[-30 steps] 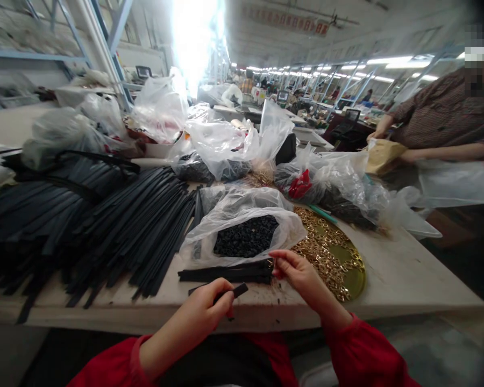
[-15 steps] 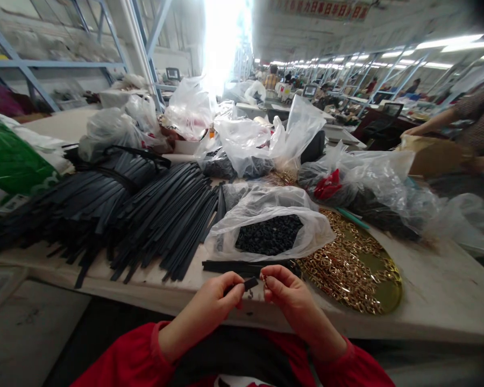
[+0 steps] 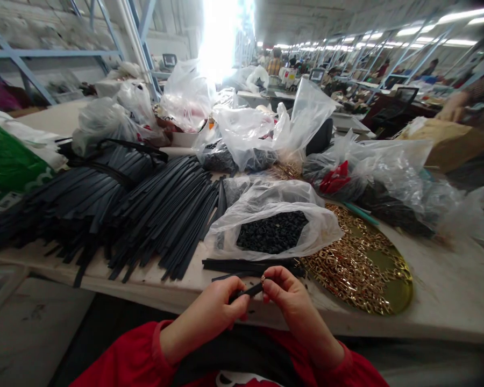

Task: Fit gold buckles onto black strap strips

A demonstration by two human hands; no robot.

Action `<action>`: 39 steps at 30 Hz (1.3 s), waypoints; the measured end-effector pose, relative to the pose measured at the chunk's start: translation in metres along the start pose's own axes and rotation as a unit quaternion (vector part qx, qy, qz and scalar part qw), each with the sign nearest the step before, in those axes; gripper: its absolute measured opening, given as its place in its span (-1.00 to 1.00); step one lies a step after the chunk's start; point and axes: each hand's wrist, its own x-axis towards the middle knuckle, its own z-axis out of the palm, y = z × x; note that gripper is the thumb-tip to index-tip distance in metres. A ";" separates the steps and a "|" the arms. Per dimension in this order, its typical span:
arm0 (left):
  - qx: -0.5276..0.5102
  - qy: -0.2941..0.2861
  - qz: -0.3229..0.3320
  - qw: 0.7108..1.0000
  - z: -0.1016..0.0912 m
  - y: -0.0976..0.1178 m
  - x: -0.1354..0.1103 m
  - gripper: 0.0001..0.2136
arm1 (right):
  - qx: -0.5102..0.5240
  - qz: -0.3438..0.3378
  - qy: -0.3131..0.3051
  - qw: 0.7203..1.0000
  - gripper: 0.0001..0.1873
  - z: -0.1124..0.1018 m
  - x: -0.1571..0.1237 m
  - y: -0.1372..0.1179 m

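Just in front of the bag of black pieces [image 3: 272, 239], at the bench [image 3: 447, 301] edge, the left hand [image 3: 215, 314] pinches a black strap [image 3: 250, 291] near its tip. The right hand [image 3: 292, 301] grips what looks like a small gold fitting [image 3: 263, 279] against that tip. Keeping the strap end short and stiff between the fingers should help them meet squarely; both wrists angle inward, fingers curled.

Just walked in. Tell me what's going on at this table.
A person in red sleeves works at the table edge with both hands. The left hand pinches a narrow black strip; the right hand holds what looks like a small gold fitting at its tip. Just beyond lie an open bag of small black pieces, a round tray of gold fittings and a big pile of black strips. A co-worker's hand shows far right.
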 end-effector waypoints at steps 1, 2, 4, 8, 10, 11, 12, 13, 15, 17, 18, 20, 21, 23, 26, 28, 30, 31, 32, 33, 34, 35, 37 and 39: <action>-0.018 -0.010 -0.006 1.000 0.000 0.001 0.001 -0.83 | -0.002 0.000 0.002 1.000 -0.67 0.000 0.001 0.000; -0.040 -0.022 -0.012 0.999 0.001 0.001 0.003 -0.83 | -0.004 0.002 0.000 1.000 -0.66 0.000 0.001 0.000; -0.080 -0.042 -0.014 0.996 0.003 0.000 0.005 -0.81 | -0.011 0.015 -0.016 1.000 -0.65 0.002 0.000 0.001; -0.111 -0.052 0.011 0.992 0.007 -0.004 0.010 -0.76 | -0.002 0.048 -0.041 0.998 -0.67 0.005 -0.005 0.008; -0.122 -0.045 0.011 0.991 0.008 -0.005 0.011 -0.77 | 0.016 0.042 -0.041 0.998 -0.70 0.006 -0.007 0.012; -0.128 -0.039 0.007 0.991 0.008 -0.005 0.011 -0.77 | 0.024 0.035 -0.045 0.998 -0.71 0.006 -0.007 0.014; -0.134 -0.034 0.002 0.990 0.008 -0.004 0.012 -0.77 | 0.030 0.026 -0.050 0.998 -0.73 0.006 -0.008 0.015; -0.137 -0.030 -0.005 0.990 0.008 -0.004 0.012 -0.77 | 0.033 0.015 -0.053 0.998 -0.75 0.006 -0.008 0.016; -0.137 -0.023 -0.013 0.990 0.009 -0.003 0.013 -0.78 | 0.031 -0.007 -0.049 0.998 -0.77 0.008 -0.009 0.016; -0.132 -0.016 -0.014 0.991 0.011 -0.003 0.013 -0.81 | 0.027 -0.027 -0.034 0.999 -0.78 0.010 -0.010 0.016; -0.128 -0.012 -0.013 0.992 0.012 -0.004 0.012 -0.82 | 0.027 -0.033 -0.031 0.999 -0.77 0.011 -0.011 0.015; -0.119 -0.010 -0.012 0.993 0.014 -0.005 0.011 -0.84 | 0.029 -0.036 -0.036 0.998 -0.77 0.013 -0.013 0.014; -0.117 -0.010 -0.010 0.993 0.015 -0.005 0.011 -0.85 | 0.028 -0.033 -0.040 0.998 -0.78 0.013 -0.014 0.013; -0.117 -0.010 -0.010 0.993 0.015 -0.004 0.009 -0.86 | 0.023 -0.021 -0.040 0.999 -0.79 0.012 -0.016 0.012; -0.133 -0.013 -0.010 0.991 0.016 -0.002 0.006 -0.85 | 0.022 0.003 -0.034 0.999 -0.78 0.009 -0.018 0.013; -0.152 -0.019 -0.008 0.988 0.017 -0.003 0.006 -0.84 | 0.028 0.017 -0.032 0.999 -0.77 0.008 -0.018 0.013; -0.170 -0.022 -0.013 0.985 0.018 -0.004 0.006 -0.83 | 0.032 0.021 -0.031 0.999 -0.76 0.008 -0.019 0.012; -0.177 -0.021 -0.019 0.984 0.018 -0.005 0.006 -0.83 | 0.032 0.020 -0.031 0.999 -0.76 0.009 -0.020 0.011; -0.183 -0.021 -0.026 0.983 0.019 -0.006 0.006 -0.82 | 0.030 0.018 -0.031 0.999 -0.76 0.010 -0.020 0.011; -0.188 -0.021 -0.031 0.981 0.019 -0.006 0.006 -0.82 | 0.028 0.015 -0.029 0.999 -0.75 0.011 -0.020 0.010; -0.191 -0.022 -0.036 0.981 0.019 -0.006 0.005 -0.81 | 0.023 0.013 -0.027 0.999 -0.74 0.013 -0.020 0.009; -0.193 -0.021 -0.040 0.980 0.019 -0.005 0.005 -0.81 | 0.017 0.009 -0.023 1.000 -0.73 0.014 -0.021 0.009; -0.192 -0.015 -0.043 0.980 0.018 -0.004 0.004 -0.80 | -0.002 -0.004 -0.013 1.000 -0.72 0.016 -0.021 0.009; -0.186 -0.010 -0.045 0.981 0.017 -0.002 0.003 -0.80 | -0.028 -0.029 -0.004 0.999 -0.73 0.016 -0.022 0.011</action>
